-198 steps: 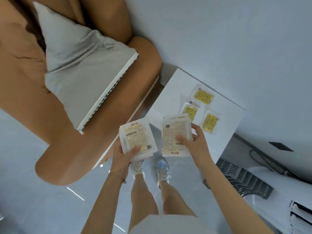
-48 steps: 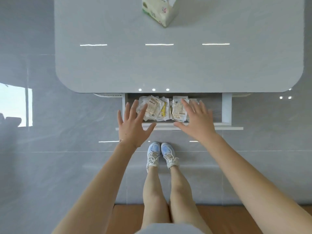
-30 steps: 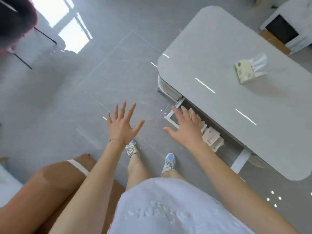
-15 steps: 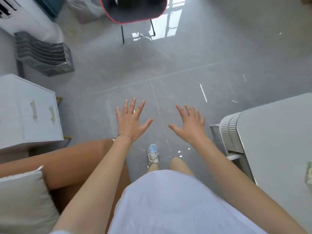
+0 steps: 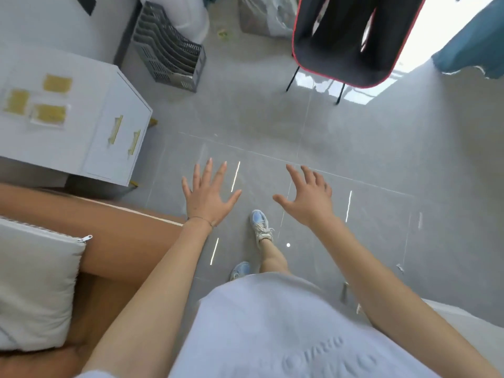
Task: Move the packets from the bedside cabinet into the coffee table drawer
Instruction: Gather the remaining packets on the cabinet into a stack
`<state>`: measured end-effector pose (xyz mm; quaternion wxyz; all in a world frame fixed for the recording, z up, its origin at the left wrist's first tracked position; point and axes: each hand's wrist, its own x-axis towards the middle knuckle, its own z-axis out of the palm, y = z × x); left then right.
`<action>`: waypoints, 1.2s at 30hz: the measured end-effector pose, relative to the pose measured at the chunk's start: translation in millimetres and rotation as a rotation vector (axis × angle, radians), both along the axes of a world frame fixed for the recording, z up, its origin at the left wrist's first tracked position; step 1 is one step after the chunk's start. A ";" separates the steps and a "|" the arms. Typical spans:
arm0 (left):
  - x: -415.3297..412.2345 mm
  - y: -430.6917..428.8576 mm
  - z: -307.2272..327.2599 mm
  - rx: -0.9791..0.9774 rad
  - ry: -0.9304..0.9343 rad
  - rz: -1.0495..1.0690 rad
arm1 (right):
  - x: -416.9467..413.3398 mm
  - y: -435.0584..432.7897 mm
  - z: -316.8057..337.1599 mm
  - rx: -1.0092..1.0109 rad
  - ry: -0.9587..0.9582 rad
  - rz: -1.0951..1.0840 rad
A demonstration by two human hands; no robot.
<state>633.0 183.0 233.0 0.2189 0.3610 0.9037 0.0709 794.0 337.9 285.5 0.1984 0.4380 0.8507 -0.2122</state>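
The white bedside cabinet (image 5: pixel 90 132) stands at the upper left, with two gold drawer handles on its front. Three yellow packets (image 5: pixel 49 114) lie on its top. My left hand (image 5: pixel 208 196) hovers over the floor tiles with fingers spread, holding nothing, to the right of and below the cabinet. My right hand (image 5: pixel 308 197) is out beside it, fingers loosely spread and also empty. The coffee table and its drawer are out of view.
A brown sofa (image 5: pixel 122 241) with a grey cushion (image 5: pixel 35 285) fills the lower left. A grey slatted rack (image 5: pixel 166 53) stands behind the cabinet. A black chair with red trim (image 5: pixel 351 36) stands at the top right. Grey floor tiles spread between them.
I have turned away from the coffee table drawer, where the packets I carried were left, toward the bedside cabinet. The cabinet top with its packets has come into view. Both hands stay empty.
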 end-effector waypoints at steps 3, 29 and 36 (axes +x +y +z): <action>-27.9 6.5 -3.1 -0.018 -0.019 0.109 | -43.2 18.2 -0.2 -0.007 -0.010 0.119; -359.3 -81.0 -31.3 -0.096 -0.114 0.805 | -513.7 5.8 -28.4 0.007 -0.050 0.825; -442.1 -117.3 -38.0 -0.120 -0.166 0.955 | -627.8 -16.8 -42.2 -0.008 -0.089 0.898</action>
